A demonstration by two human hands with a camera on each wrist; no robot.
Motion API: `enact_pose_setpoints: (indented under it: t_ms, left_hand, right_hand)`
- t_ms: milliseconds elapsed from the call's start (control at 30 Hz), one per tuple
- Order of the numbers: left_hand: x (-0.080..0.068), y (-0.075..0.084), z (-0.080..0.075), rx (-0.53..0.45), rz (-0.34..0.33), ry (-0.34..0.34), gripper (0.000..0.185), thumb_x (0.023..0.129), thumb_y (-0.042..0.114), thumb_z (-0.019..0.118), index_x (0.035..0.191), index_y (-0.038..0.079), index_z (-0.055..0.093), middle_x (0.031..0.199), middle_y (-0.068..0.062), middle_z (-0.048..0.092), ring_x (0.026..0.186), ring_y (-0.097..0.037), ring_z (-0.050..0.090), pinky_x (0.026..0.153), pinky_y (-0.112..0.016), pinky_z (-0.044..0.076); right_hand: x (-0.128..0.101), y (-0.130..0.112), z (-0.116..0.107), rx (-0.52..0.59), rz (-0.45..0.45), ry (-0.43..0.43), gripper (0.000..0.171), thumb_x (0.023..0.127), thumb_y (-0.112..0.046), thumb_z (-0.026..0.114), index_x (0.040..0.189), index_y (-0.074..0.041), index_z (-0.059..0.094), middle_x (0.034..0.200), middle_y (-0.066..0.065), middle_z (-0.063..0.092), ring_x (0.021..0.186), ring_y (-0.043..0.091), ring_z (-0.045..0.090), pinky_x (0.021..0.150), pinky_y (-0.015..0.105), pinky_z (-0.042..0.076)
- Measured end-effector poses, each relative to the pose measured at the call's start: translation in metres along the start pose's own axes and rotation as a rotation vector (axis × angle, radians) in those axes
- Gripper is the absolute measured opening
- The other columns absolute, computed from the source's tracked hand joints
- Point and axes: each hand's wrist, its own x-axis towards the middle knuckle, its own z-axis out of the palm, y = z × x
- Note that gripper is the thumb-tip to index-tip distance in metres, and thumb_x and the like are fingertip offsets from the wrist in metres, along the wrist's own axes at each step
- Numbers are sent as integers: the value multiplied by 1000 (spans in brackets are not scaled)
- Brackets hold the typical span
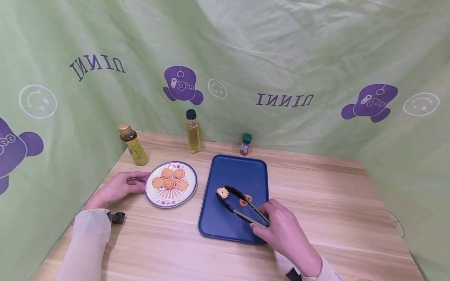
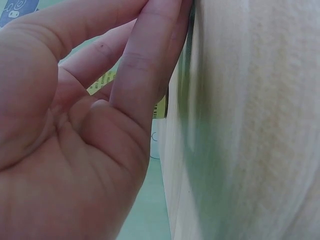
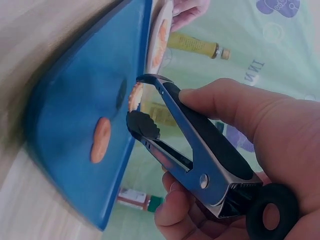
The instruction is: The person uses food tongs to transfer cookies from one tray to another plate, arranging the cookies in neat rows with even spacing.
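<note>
A patterned plate (image 1: 171,204) holding several swirl cookies (image 1: 170,178) sits left of a blue tray (image 1: 235,171). My left hand (image 1: 138,182) lies on the table, its straight fingers touching the plate's left rim; in the left wrist view this hand (image 2: 100,100) fills the frame. My right hand (image 1: 260,222) grips black tongs (image 1: 240,205) over the tray. The tong tips pinch one cookie (image 1: 222,191). A second cookie (image 1: 244,201) lies on the tray under the tongs. The right wrist view shows the tongs (image 3: 200,145), the pinched cookie (image 3: 134,97) and the lying cookie (image 3: 101,140).
Along the back of the wooden table (image 1: 316,187) stand a yellow-green bottle with a gold cap (image 1: 135,146), an oil bottle with a dark cap (image 1: 193,132) and a small green-capped spice jar (image 1: 245,144). Green printed cloth (image 1: 281,58) walls the table in behind and on both sides.
</note>
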Motion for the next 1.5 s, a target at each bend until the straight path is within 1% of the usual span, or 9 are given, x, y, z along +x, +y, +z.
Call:
enact_pose_setpoints:
  t_ms: [200, 267, 400, 700, 767, 967, 1167, 1333, 1500]
  left_hand:
    - [1, 0, 0, -3, -3, -4, 64, 107, 18, 78, 161, -6, 54, 151, -29, 68, 115, -6, 74, 93, -15, 59]
    - [2, -1, 0, -4, 5, -2, 63, 106, 16, 78, 161, -6, 54, 150, -29, 68, 115, -6, 74, 92, -15, 60]
    - [3, 0, 1, -6, 20, -1, 63, 106, 15, 78, 160, -7, 54, 149, -30, 68, 113, -6, 75, 92, -16, 61]
    - [2, 0, 2, -21, 20, -4, 63, 106, 15, 78, 160, -6, 55, 150, -30, 68, 114, -5, 75, 93, -15, 60]
    - [2, 0, 2, -20, 29, -6, 63, 106, 16, 78, 160, -6, 55, 150, -30, 68, 114, -4, 75, 94, -15, 60]
    - [3, 1, 2, -38, 56, -9, 62, 106, 13, 78, 159, -8, 55, 148, -31, 69, 111, 0, 74, 94, -17, 61]
    - [2, 1, 1, -52, 59, -18, 62, 105, 12, 77, 159, -9, 54, 147, -31, 69, 110, 2, 74, 94, -18, 62]
    - [1, -3, 0, -52, 65, -15, 62, 106, 11, 77, 159, -10, 53, 146, -32, 69, 110, 1, 74, 93, -18, 62]
    - [0, -6, 0, -37, 72, -9, 62, 106, 11, 77, 159, -9, 53, 146, -31, 70, 110, 2, 74, 94, -17, 61]
  right_hand:
    - [8, -17, 2, 29, -41, -5, 36, 84, -27, 96, 110, -8, 81, 91, -4, 63, 75, 11, 50, 62, 25, 42]
    - [12, -24, 5, 41, -72, 8, 37, 84, -26, 96, 113, -8, 82, 91, -4, 63, 75, 11, 49, 62, 25, 42]
    - [19, -40, 14, 46, -147, 36, 36, 83, -26, 95, 111, -7, 81, 92, -4, 65, 77, 10, 50, 64, 24, 44]
    - [34, -78, 51, 49, -299, 11, 36, 86, -29, 90, 111, -6, 80, 99, 0, 70, 86, 13, 61, 72, 27, 54]
    - [36, -85, 60, 36, -318, 6, 35, 86, -30, 90, 111, -6, 80, 100, 0, 70, 87, 13, 62, 73, 27, 55]
    - [42, -100, 80, -23, -375, 25, 33, 86, -31, 90, 106, -8, 79, 98, -1, 69, 85, 13, 59, 70, 27, 54]
    - [46, -111, 85, -15, -382, 23, 31, 86, -32, 90, 101, -9, 77, 92, -3, 63, 80, 11, 51, 65, 24, 46]
    - [49, -115, 87, -40, -390, 44, 30, 86, -33, 90, 98, -9, 77, 88, -4, 59, 77, 10, 49, 62, 23, 42]
    - [50, -117, 88, -51, -387, 44, 31, 85, -34, 92, 97, -10, 76, 87, -5, 58, 75, 9, 47, 60, 22, 40]
